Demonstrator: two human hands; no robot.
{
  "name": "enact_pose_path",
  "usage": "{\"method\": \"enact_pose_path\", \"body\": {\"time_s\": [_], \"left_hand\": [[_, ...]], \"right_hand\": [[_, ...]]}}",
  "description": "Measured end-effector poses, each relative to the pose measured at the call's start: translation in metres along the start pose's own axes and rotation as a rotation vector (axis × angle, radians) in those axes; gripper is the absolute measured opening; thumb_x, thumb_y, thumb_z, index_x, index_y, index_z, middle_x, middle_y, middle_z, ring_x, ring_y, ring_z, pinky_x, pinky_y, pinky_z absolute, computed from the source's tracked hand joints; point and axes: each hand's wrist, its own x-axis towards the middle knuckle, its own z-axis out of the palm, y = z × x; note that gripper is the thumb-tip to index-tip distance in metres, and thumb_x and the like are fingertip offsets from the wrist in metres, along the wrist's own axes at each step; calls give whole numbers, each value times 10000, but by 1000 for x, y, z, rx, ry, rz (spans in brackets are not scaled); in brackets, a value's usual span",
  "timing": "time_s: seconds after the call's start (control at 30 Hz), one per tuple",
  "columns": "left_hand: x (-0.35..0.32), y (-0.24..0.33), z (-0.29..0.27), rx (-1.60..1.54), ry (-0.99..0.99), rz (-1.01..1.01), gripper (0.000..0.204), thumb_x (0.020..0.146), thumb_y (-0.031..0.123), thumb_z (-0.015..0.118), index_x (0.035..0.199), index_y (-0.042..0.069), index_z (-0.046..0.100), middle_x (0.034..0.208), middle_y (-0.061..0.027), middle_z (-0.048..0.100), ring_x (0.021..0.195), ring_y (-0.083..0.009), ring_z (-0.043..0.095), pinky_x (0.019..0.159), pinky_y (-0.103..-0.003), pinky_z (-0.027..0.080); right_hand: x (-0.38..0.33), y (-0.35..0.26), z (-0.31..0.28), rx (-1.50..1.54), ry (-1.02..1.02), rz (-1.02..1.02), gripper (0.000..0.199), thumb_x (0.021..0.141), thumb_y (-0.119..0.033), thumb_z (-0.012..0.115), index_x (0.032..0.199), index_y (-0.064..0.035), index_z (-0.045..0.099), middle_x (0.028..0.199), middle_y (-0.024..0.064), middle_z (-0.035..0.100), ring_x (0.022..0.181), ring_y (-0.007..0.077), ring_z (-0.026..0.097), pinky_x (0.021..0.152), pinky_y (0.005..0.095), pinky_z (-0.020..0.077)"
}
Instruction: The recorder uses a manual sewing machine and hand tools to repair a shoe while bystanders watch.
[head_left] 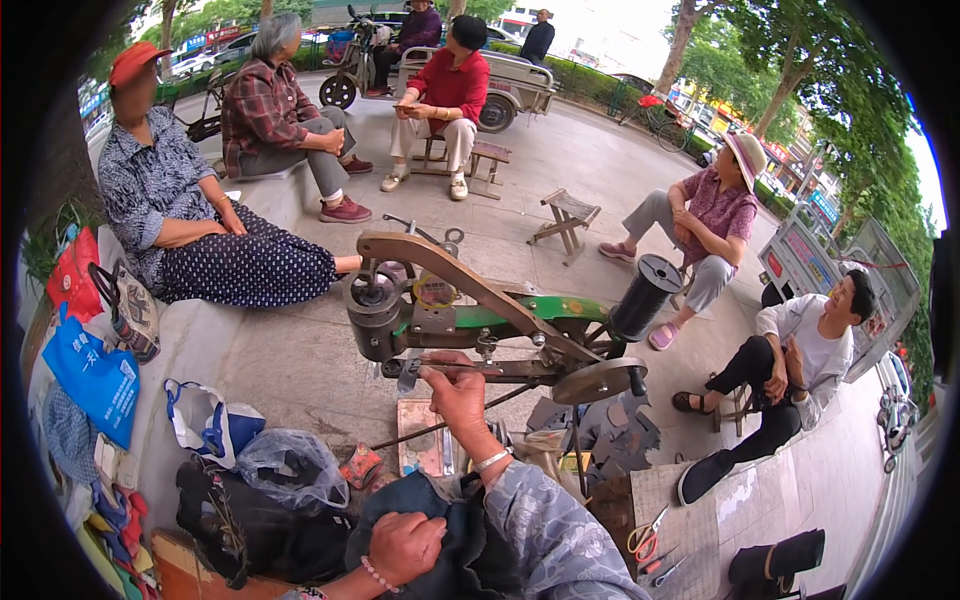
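Observation:
A hand-cranked sewing machine (480, 310) with a green body and a brown curved arm stands before me. At its narrow lower arm, my right hand (460, 400) is closed, thumb and fingers pinching a small dark grey piece (409, 374) beneath the machine's head. Over the dark cloth (460, 545) on my lap, my left hand (405, 550) is closed with its fingers curled; what they hold, if anything, is hidden. A black thread spool (647, 297) sits on the machine's right end, above a crank wheel (595, 381).
Dark grey scraps (610, 435) lie right of the machine. Orange-handled scissors (646, 541) rest on a board (700, 510) at lower right. Bags (92, 375) crowd the left ledge. Several people sit around; a folding stool (566, 220) stands beyond the machine.

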Motion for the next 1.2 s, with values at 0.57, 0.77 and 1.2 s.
{"method": "enact_pose_path", "body": {"time_s": [0.57,0.77,1.2], "left_hand": [[0,1,0,-31,13,28,146,697,123,672,838,103,642,633,-16,517,555,-195,542,511,-328,399],[-5,2,-3,1,20,27,140,702,122,666,837,97,639,626,-19,507,544,-204,531,509,-331,396],[3,-5,1,27,19,20,167,689,93,659,850,71,626,639,-28,486,569,-212,514,521,-344,377]], "right_hand": [[-4,-12,-4,52,40,27,199,777,-19,639,962,-4,568,731,53,627,401,55,451,352,206,354],[-12,-11,0,88,47,72,176,783,-32,638,936,36,584,792,60,628,405,66,471,358,210,367],[-54,-20,-88,55,5,24,208,821,-23,596,1014,9,528,908,87,647,503,73,536,423,193,424]]}}
